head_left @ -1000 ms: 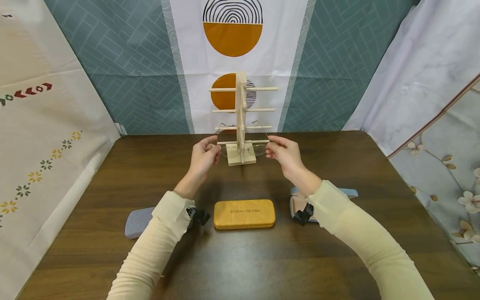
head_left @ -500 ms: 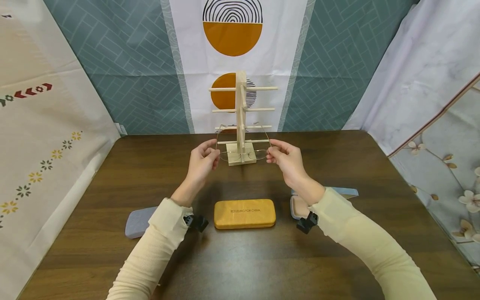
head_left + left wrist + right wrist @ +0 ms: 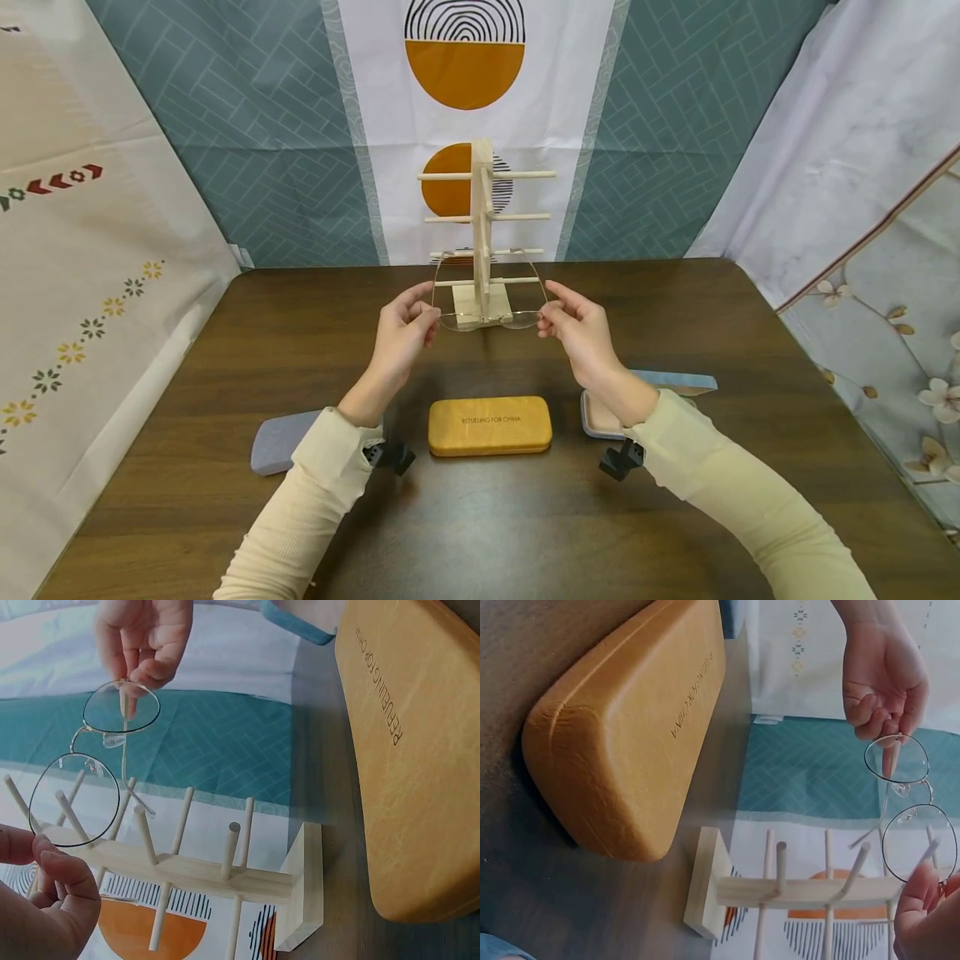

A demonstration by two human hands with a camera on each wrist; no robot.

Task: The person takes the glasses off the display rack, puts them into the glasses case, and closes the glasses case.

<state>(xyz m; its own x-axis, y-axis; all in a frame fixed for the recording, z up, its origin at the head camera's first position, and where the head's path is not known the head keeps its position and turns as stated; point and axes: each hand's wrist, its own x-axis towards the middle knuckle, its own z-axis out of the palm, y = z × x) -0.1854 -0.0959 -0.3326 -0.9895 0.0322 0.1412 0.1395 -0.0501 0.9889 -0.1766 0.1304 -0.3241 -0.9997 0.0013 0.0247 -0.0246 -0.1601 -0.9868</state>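
Thin metal-rimmed eyeglasses [image 3: 525, 320] with round lenses are held level in the air, temples unfolded and pointing away from me. My left hand [image 3: 401, 329] pinches the frame's left end between thumb and fingers, and my right hand [image 3: 581, 333] pinches the right end. Behind the glasses stands a pale wooden display stand [image 3: 482, 225] with several rows of pegs. In the left wrist view the lenses [image 3: 121, 707] appear apart from the pegs. Both hands are near the stand's base, one on each side.
A closed yellow glasses case [image 3: 490, 426] lies on the brown table [image 3: 480, 517] in front of the stand. To the left, a grey-blue case [image 3: 281, 442] is partly behind my sleeve. An opened light-blue case [image 3: 600, 417] lies under my right forearm. Fabric [image 3: 285, 125] hangs behind the table.
Both hands have drawn the glasses slightly toward me and down in the view, away from the stand's base. The hands are a little farther apart. The cases and stand stay put.
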